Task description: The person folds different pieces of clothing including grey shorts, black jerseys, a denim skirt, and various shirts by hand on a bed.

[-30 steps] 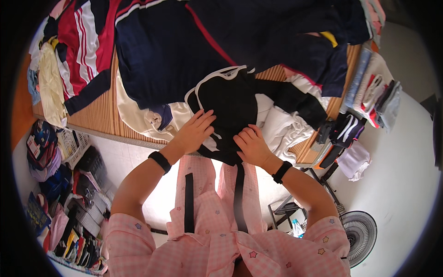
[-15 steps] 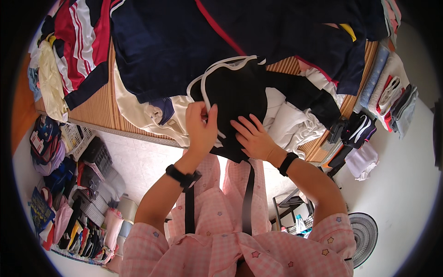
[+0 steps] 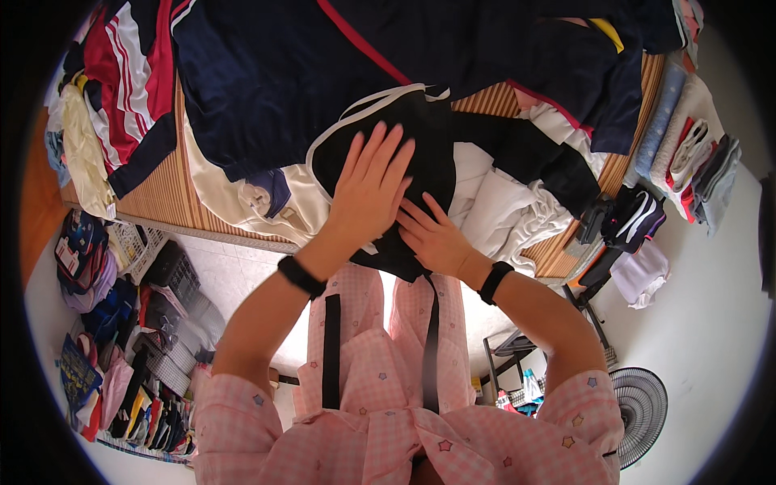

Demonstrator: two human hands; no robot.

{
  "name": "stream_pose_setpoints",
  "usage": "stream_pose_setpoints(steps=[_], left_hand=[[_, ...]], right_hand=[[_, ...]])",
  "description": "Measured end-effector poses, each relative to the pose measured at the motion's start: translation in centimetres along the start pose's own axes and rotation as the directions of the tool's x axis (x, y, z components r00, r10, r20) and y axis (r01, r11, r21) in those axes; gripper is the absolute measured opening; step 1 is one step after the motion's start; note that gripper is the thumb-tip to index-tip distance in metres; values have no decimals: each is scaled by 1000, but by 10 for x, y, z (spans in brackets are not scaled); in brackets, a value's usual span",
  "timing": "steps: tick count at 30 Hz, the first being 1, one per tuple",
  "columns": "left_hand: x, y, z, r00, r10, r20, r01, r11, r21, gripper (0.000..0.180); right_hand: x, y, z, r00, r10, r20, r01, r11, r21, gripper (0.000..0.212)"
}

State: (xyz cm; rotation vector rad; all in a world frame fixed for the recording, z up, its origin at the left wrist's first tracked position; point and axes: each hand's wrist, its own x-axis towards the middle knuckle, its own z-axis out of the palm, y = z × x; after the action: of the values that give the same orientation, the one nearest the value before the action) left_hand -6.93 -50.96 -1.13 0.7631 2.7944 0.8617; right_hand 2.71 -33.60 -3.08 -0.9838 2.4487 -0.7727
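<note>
A black garment with white trim (image 3: 430, 137) lies bunched on the bamboo-slat mat (image 3: 214, 202) at the near edge. My left hand (image 3: 368, 184) rests flat on it, its fingers stretched toward the far side. Beside it, my right hand (image 3: 435, 238) lies on the garment's nearer right part, fingers apart. Neither hand grips anything. Beyond the hands spreads a large navy garment with a red stripe (image 3: 364, 40). A black sleeve-like piece (image 3: 517, 149) reaches right over white clothes (image 3: 505, 206). Left of my left hand lies a cream garment (image 3: 218, 190).
A red, white and navy striped garment (image 3: 129, 73) lies at the far left. Folded clothes (image 3: 687, 149) are stacked at the right. On the floor stand a white basket (image 3: 144, 246) and piled bags and clothes at left, and a fan (image 3: 638, 412) at lower right.
My left hand has gone from bent fingers at the white trim to lying flat, farther over the black garment. My right hand stays on the garment. The whole view has shifted slightly.
</note>
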Motion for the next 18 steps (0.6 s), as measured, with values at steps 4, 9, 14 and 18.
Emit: stream_pose_setpoints(steps=[4,9,14,18], left_hand=[[45,-6,22,982,177,-68,-171,982,82,51],[73,-15,26,991,116,-68,-104,982,158,32],[95,-21,27,947,320,-35,-316,944,91,27],[105,-27,25,973,225,-53,-225,974,1,24]], right_hand=[[1,-2,2,999,38,7,-38,999,-2,18],[2,-2,3,999,44,2,-44,999,6,16],[2,-3,8,999,49,19,-49,999,-7,14],[4,-6,10,998,58,0,-58,998,2,13]])
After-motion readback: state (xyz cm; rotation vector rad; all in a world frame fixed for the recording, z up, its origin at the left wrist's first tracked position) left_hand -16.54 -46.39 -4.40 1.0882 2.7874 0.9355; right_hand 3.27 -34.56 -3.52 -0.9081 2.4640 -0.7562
